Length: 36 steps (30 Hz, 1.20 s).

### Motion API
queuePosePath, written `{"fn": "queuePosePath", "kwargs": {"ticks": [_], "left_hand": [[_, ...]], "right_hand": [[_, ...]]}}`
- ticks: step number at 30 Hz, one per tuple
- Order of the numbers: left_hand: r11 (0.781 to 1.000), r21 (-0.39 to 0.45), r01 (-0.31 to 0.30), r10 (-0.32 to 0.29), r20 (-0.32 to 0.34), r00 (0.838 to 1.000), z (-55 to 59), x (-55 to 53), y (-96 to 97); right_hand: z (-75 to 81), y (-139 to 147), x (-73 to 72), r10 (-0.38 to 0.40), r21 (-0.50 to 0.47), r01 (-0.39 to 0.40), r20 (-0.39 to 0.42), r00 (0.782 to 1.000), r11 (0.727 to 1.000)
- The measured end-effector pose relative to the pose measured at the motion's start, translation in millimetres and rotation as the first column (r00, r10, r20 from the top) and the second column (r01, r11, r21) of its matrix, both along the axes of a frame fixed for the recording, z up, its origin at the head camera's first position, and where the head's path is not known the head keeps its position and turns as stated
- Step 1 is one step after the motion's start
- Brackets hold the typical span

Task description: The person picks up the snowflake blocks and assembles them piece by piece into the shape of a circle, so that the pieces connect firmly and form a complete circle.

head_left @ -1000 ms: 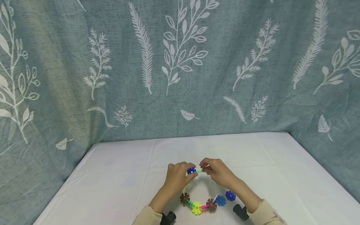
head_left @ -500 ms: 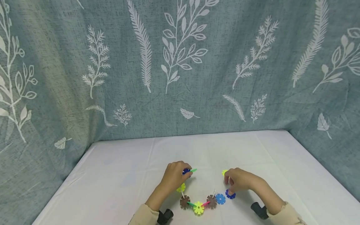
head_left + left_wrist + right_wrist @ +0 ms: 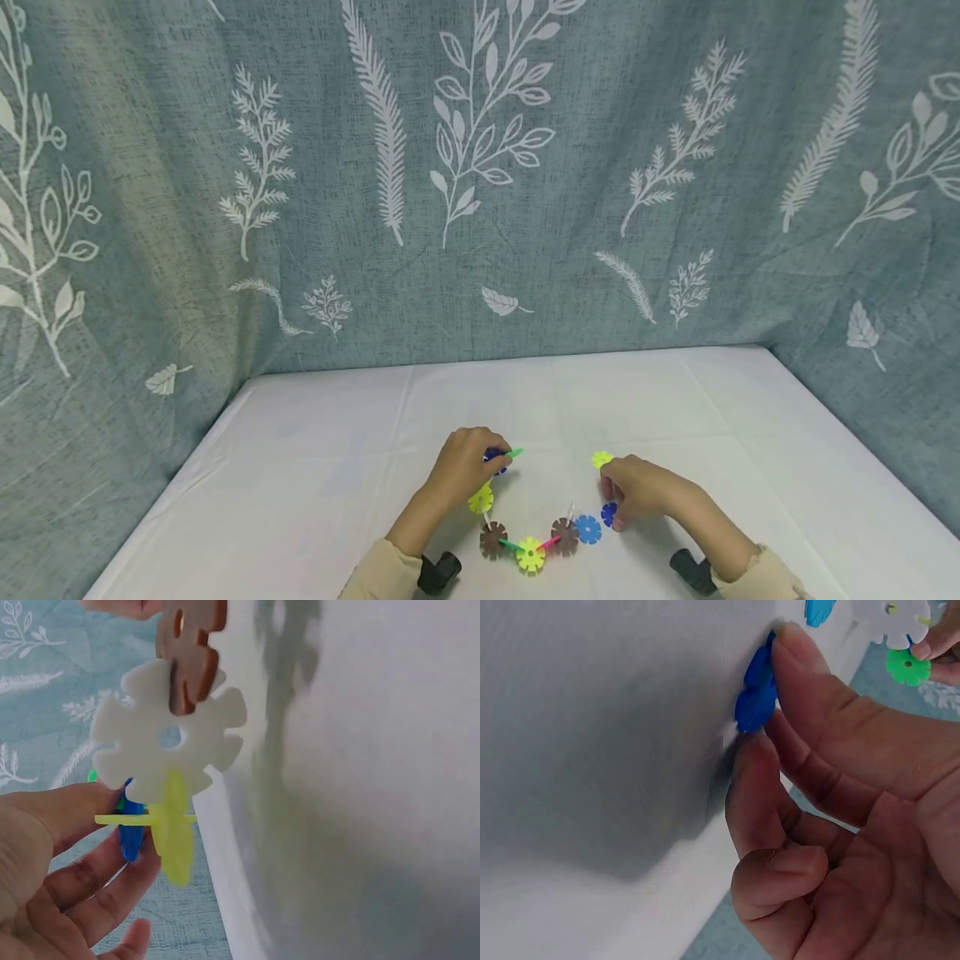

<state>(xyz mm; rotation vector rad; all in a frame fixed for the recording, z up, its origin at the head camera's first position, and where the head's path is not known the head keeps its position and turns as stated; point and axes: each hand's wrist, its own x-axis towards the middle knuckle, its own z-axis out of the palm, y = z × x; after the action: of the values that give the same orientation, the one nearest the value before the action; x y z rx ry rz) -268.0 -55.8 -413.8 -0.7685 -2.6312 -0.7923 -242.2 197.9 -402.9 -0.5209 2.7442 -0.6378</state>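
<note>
My left hand (image 3: pixel 461 471) holds a dark blue notched disc (image 3: pixel 131 832) between thumb and fingers. A green disc (image 3: pixel 514 452) is slotted to that blue one. From the hand a curved chain of interlocking discs runs on: yellow (image 3: pixel 481 497), white (image 3: pixel 142 727), brown (image 3: pixel 493 541), green, yellow-green (image 3: pixel 531 556), pink (image 3: pixel 550 543) and brown (image 3: pixel 565 537), with a white piece upright at its end. My right hand (image 3: pixel 641 487) pinches a loose dark blue disc (image 3: pixel 757 694) by its edges, tilted up at the tabletop.
Beside the chain's right end lies a lighter blue disc (image 3: pixel 588 529). Just beyond my right fingers is a loose yellow disc (image 3: pixel 602 459). White cloth covers the table (image 3: pixel 337 467), and a leaf-patterned curtain (image 3: pixel 480 275) hangs behind it. Each wrist carries a black device (image 3: pixel 438 573).
My right hand has left the green disc by my left hand, moved right and nearer, and taken hold of the loose dark blue disc, now tilted. My left hand has shifted slightly left.
</note>
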Motion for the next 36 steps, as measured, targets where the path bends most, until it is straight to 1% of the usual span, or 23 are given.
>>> {"fn": "queuePosePath", "kwargs": {"ticks": [4,8,10,12,13,14,16,18,20,25,31,33,36], "left_hand": [[1.0,0.002,0.018,-0.018,-0.014,1.0,0.3,-0.3,-0.3],[0.999,0.013,0.035,-0.034,-0.034,0.999,0.4,0.1,-0.1],[0.999,0.02,0.036,-0.036,-0.034,0.999,0.0,0.2,-0.1],[0.999,0.027,0.04,-0.039,-0.034,0.999,-0.7,0.4,-0.5],[0.998,0.035,0.043,-0.042,-0.03,0.999,-1.1,0.5,-0.8],[0.998,0.042,0.044,-0.043,-0.028,0.999,-1.3,0.6,-0.9],[0.997,0.062,0.048,-0.047,-0.025,0.999,-1.7,0.7,-0.9],[0.995,0.081,0.061,-0.058,-0.035,0.998,-1.5,0.5,-0.7],[0.993,0.092,0.069,-0.065,-0.049,0.997,-1.5,-0.1,-0.2],[0.992,0.096,0.086,-0.078,-0.088,0.993,-2.2,-1.1,1.2],[0.992,0.09,0.092,-0.076,-0.165,0.983,-2.1,-1.5,1.6],[0.991,0.094,0.092,-0.075,-0.175,0.982,-1.9,-1.4,1.7],[0.989,0.104,0.101,-0.082,-0.173,0.981,-1.5,0.0,2.0]], "right_hand": [[1.8,-0.4,1.4,-0.011,0.027,0.011,-0.013,1.0,1.0],[3.7,0.4,2.2,-0.012,0.028,0.013,-0.024,1.0,1.0],[3.9,2.1,-0.3,0.007,-0.026,-0.007,-0.027,1.0,1.0],[2.8,1.7,-6.7,0.012,-0.109,-0.019,-0.065,0.998,0.994],[2.0,0.4,-11.0,0.012,-0.165,-0.026,-0.085,0.996,0.986],[1.4,-2.0,-15.7,0.004,-0.233,-0.027,-0.097,0.995,0.972],[-0.5,-10.1,-25.3,-0.02,-0.346,-0.023,-0.119,0.993,0.938],[-1.7,-20.8,-33.0,-0.06,-0.43,0.006,-0.112,0.992,0.903],[-1.8,-30.8,-37.8,-0.077,-0.475,0.027,-0.087,0.993,0.879],[-2.2,-47.3,-41.3,-0.071,-0.502,0.022,-0.079,0.994,0.865],[0.1,-54.9,-41.5,-0.077,-0.522,0.03,-0.068,0.995,0.852],[0.9,-55.7,-43.0,-0.073,-0.525,0.023,-0.074,0.995,0.851],[1.3,-56.2,-45.7,-0.034,-0.534,-0.015,-0.082,0.996,0.845]]}}
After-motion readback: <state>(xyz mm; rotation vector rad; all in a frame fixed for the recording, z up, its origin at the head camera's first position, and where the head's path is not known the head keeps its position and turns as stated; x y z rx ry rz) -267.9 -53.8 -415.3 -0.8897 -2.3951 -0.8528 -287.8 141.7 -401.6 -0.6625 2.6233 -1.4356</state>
